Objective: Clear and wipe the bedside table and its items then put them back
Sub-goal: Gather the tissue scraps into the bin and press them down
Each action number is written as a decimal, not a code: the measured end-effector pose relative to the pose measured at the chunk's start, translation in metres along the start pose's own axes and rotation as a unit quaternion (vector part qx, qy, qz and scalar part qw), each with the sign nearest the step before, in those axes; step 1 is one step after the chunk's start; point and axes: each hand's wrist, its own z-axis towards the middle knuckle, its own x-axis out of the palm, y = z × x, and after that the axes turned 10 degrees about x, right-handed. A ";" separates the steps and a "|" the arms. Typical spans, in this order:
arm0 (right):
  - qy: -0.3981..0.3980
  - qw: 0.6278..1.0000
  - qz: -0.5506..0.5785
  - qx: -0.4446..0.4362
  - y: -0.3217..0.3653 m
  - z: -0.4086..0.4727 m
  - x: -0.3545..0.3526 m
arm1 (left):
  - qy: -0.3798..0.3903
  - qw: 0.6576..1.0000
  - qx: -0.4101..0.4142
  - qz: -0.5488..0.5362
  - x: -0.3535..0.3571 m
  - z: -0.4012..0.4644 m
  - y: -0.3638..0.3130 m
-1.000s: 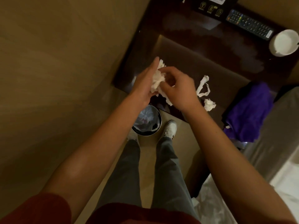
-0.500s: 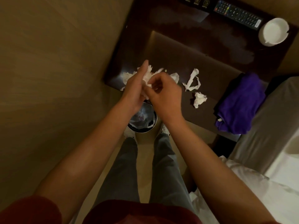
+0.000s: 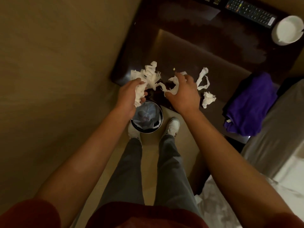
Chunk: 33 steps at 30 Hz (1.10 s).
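Observation:
The dark bedside table (image 3: 189, 45) fills the upper middle of the view. My left hand (image 3: 130, 96) grips a wad of white tissue (image 3: 148, 78) at the table's near left corner, just above a round waste bin (image 3: 146, 118) lined with a bag. My right hand (image 3: 184, 91) pinches a torn tissue strip (image 3: 171, 87) over the table's front edge. A loose tissue loop (image 3: 203, 79) and a crumpled tissue ball (image 3: 208, 99) lie to its right. A black remote (image 3: 250, 12) and a white ashtray (image 3: 287, 31) sit at the table's far right.
A folded purple cloth (image 3: 250, 104) rests at the table's right front corner, beside a grey bed edge (image 3: 279, 122) with white bedding. A tan wall runs along the left. My feet stand on the floor on either side of the bin.
My hands, joined over one tissue wad before, have pulled apart. The tissue has torn, with a piece in each hand. The view has shifted nearer to the table.

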 end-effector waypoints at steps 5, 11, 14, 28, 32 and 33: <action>0.004 0.999 -0.034 0.028 -0.008 0.008 0.020 | 0.023 1.000 -0.006 0.008 -0.009 -0.001 0.004; -0.031 0.986 0.157 0.055 0.001 -0.007 0.004 | 0.061 0.997 -0.030 -0.021 -0.010 -0.003 0.006; -0.001 0.977 0.212 -0.003 0.026 -0.032 0.002 | 0.093 0.994 -0.021 -0.050 -0.009 -0.005 0.010; -0.018 0.995 0.074 -0.060 0.070 -0.005 0.026 | -0.024 0.998 0.061 -0.001 -0.049 -0.003 -0.006; 0.012 0.996 -0.048 -0.073 0.084 0.017 0.048 | -0.034 0.998 0.051 -0.013 -0.062 -0.006 -0.005; 0.010 0.995 -0.066 -0.075 0.086 0.020 0.053 | -0.038 0.998 0.047 -0.017 -0.064 -0.007 -0.004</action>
